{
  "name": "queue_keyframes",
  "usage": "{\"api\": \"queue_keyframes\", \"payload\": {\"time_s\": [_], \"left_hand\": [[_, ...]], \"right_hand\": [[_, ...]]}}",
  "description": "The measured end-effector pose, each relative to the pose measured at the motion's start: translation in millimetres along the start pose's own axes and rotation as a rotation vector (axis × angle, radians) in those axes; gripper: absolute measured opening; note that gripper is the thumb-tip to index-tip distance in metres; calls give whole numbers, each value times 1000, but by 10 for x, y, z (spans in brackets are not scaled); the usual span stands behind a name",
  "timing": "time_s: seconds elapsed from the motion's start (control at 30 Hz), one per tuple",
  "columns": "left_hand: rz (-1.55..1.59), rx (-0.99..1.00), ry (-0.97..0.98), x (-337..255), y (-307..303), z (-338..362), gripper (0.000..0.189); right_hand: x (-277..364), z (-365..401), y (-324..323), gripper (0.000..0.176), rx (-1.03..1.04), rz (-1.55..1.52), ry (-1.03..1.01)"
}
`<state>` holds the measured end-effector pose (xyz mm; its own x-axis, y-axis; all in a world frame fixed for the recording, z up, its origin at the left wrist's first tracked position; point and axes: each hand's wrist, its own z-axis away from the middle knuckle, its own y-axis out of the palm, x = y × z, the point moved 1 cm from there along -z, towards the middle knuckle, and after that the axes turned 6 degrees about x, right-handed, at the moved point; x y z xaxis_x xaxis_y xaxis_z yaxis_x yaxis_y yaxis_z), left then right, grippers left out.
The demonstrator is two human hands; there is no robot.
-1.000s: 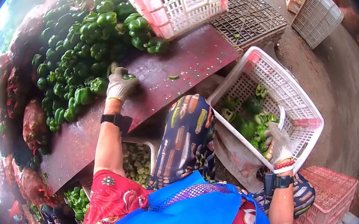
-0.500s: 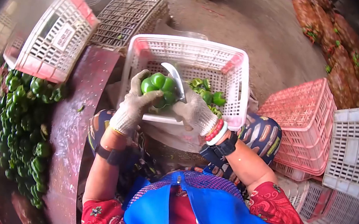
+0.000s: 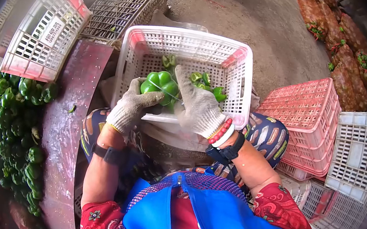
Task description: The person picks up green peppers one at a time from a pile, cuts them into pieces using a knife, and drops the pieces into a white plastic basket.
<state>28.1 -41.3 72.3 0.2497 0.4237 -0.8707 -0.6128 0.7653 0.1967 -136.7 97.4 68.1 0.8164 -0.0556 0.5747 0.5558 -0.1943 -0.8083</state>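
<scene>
A whole green bell pepper is in my gloved left hand, whose fingers wrap its left and lower side. My gloved right hand is beside the pepper's right side, closed on a knife, with the index finger stretched upward. The knife's thin blade lies nearly edge-on across the pepper's face; its handle is hidden in the glove. Both hands are over a white plastic crate. Inside it, cut green pepper pieces lie to the right, and another small green piece shows beyond the pepper.
A pile of green peppers lies at left beside a reddish board. A tilted white crate and a slatted crate stand at the upper left. Stacked pink crates and white crates stand right. Net sacks lie behind.
The knife blade has swung from pointing up beside the pepper to lying across it. My right index finger now points upward. A small green piece now shows beyond the pepper.
</scene>
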Motion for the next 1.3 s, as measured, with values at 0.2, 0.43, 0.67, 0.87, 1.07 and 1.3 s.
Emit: {"api": "queue_keyframes", "payload": {"time_s": [0.2,0.43,0.67,0.87,1.07,1.3], "left_hand": [[-88,-44,-41,-14,46,27,61],[542,2,217,-35,-114,7,45],[-63,-76,78,-107,-174,127,66],[-318,30,40,13,194,104,54],[-3,96,125,97,167,-18,53],[561,397,343,-1,106,-53,63]], "right_hand": [[53,-24,155,99,146,181,165],[-340,-12,247,92,188,239,374],[-355,6,63,88,262,-942,447],[-54,-84,-1,91,275,-1243,261],[-94,-34,35,71,290,-1367,488],[-380,0,114,62,86,-1884,421]]}}
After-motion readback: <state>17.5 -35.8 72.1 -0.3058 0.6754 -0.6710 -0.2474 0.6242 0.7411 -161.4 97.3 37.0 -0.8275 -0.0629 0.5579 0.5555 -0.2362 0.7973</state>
